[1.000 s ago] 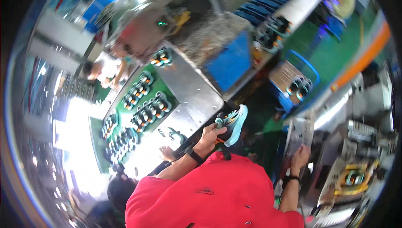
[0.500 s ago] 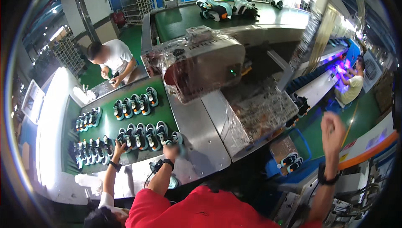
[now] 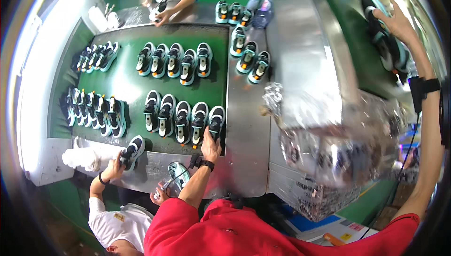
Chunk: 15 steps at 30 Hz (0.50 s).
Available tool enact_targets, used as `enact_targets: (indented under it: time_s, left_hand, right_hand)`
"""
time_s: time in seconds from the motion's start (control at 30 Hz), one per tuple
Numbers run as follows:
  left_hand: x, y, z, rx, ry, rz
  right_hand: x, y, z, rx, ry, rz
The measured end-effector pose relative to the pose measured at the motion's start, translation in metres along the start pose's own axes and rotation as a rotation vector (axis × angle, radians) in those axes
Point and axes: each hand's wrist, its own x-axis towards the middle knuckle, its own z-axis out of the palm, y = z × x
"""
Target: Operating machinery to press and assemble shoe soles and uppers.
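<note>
My left hand (image 3: 211, 147) is closed around the near end of a black-and-white sneaker (image 3: 216, 118) with a pale blue sole. That sneaker stands at the right end of the front row on the green belt (image 3: 134, 115). My right arm reaches far out to the upper right. There my right hand (image 3: 399, 23) has its fingers spread over a similar sneaker (image 3: 371, 9), with one finger seeming to touch it. More shoes (image 3: 392, 54) lie just below, partly bunched together. Both wrists wear black bands with small devices and cables.
A co-worker in white at lower left grips a sneaker (image 3: 133, 151) near a white bottle (image 3: 82, 158). Another person across the belt handles a shoe (image 3: 159, 10). Several sneakers (image 3: 247, 56) and plastic bottles (image 3: 263, 10) stand on the metal ledge. A film-wrapped machine (image 3: 324, 148) sits between my arms.
The view has swung round. My right hand has gone from raised in the air to the shoes at upper right. My left hand stays at the row's right end. The co-worker now holds a sneaker.
</note>
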Motion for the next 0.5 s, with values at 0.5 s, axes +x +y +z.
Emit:
enact_targets:
  time_s: [0.5]
  left_hand:
    - [-0.024,0.062,-0.085,-0.247,-0.165,0.152]
  right_hand:
    - [-0.143,-0.036,-0.1,0.932,0.383,-0.849]
